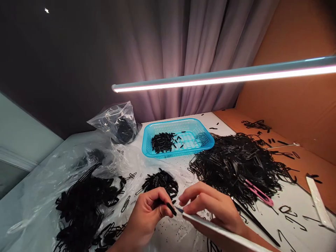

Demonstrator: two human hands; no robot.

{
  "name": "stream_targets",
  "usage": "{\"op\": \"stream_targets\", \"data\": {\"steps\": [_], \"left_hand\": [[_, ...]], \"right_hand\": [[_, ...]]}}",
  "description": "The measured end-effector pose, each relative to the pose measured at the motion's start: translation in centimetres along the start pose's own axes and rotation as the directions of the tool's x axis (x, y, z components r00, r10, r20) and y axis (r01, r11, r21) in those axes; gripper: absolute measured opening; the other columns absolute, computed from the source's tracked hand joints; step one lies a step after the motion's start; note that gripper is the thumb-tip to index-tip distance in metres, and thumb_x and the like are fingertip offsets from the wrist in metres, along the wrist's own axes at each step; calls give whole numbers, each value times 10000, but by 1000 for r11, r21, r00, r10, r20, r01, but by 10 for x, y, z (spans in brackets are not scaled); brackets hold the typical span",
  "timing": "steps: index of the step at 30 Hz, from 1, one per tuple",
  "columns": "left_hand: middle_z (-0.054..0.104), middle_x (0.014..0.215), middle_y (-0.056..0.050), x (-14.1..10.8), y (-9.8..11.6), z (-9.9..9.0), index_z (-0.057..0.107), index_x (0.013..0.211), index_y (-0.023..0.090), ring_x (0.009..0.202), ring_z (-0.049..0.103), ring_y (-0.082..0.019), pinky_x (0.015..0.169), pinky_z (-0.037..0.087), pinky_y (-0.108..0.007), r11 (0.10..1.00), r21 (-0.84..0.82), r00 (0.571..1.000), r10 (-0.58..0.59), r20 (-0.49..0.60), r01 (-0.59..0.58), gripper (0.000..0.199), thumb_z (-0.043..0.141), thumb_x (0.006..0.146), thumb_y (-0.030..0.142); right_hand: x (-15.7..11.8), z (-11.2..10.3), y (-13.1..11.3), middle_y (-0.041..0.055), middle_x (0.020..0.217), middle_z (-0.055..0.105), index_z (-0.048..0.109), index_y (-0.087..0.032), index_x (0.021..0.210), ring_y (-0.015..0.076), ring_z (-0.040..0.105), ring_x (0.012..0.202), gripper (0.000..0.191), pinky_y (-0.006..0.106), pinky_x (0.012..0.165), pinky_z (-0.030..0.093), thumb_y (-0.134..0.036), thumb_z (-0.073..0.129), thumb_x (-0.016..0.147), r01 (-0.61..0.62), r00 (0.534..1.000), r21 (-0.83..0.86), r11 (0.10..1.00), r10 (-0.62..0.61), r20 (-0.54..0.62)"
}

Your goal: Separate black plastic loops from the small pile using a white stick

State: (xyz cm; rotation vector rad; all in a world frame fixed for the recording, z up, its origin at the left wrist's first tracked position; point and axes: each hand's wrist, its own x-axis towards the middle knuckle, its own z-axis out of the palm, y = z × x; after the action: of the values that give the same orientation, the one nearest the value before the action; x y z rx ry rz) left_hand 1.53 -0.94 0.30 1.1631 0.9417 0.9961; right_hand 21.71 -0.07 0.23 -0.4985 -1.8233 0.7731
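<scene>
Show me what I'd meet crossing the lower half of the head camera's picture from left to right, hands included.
Big black pile, left hand, small black piece it pinches, right hand, pink tool, white-handled tool.

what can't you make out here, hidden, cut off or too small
In the head view:
White-handled knife: rear end cut off by the bottom edge.
Black strip: partly hidden by the left hand.
Clear bag: dark contents obscured by creased, shiny plastic.
Tube lamp: cut off by the right edge.
Dark specks: too small to identify.
</scene>
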Motion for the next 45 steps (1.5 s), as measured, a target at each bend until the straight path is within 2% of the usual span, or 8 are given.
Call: {"op": "stream_targets", "data": {"steps": [2,9,25,34,37,41,43,45], "left_hand": [[551,639,-18,1,0,1,631,635,148,639,474,-124,611,333,-236,1000,-3,1000,-11,11,11,328,735,699,453],[552,636,-17,3,0,1,631,633,146,621,462,-119,591,314,-236,999,-14,999,-32,9,32,328,736,700,449],[536,625,1,2,2,2,615,649,140,611,448,-98,596,315,-219,999,-13,999,-50,12,50,293,742,717,395],[535,673,7,-1,-4,4,601,720,154,652,465,-100,629,349,-223,986,-154,996,-62,56,70,272,743,721,387],[526,665,12,-2,-5,4,598,711,158,639,452,-95,618,342,-221,990,-133,999,-35,28,38,265,751,715,375],[528,652,7,-4,-4,4,599,681,149,617,453,-90,598,330,-217,998,-69,1000,-6,-7,5,287,755,707,388],[541,678,3,-4,1,5,595,752,163,642,467,-99,622,341,-224,997,-71,1000,-28,0,28,224,710,762,355],[533,683,4,-3,6,6,550,805,180,642,437,-101,625,337,-230,989,-134,998,-61,18,63,139,595,847,304]], "right_hand": [[-1,2,1,92,1018,645,627,-161,937,147,632,897,72,236,755,510,-190,599,879,33,999,12,999,-33,31],[-4,1,8,94,1046,661,606,-175,971,152,630,929,112,257,784,504,-260,550,924,44,994,-18,999,-42,97],[8,-3,-4,105,1012,681,603,-132,916,132,608,801,206,272,705,470,-238,443,990,152,983,-198,968,-127,131],[0,8,-22,188,1062,674,610,-61,903,221,625,990,177,355,747,453,-21,440,931,360,933,-523,773,-287,218],[-7,12,-14,183,1096,658,590,-82,901,214,621,966,182,358,740,452,-43,415,936,251,967,-505,826,-234,98],[-10,8,4,79,1085,667,588,-171,922,154,620,866,125,286,727,471,-164,463,933,-17,992,-397,918,-35,-124],[-8,2,10,44,1054,675,581,-191,881,146,628,887,98,262,758,471,-229,504,927,-233,968,-340,911,184,-171],[-4,-5,13,6,852,681,547,-196,833,124,617,734,157,229,652,452,-311,508,932,-444,896,-324,836,423,-135]]}}
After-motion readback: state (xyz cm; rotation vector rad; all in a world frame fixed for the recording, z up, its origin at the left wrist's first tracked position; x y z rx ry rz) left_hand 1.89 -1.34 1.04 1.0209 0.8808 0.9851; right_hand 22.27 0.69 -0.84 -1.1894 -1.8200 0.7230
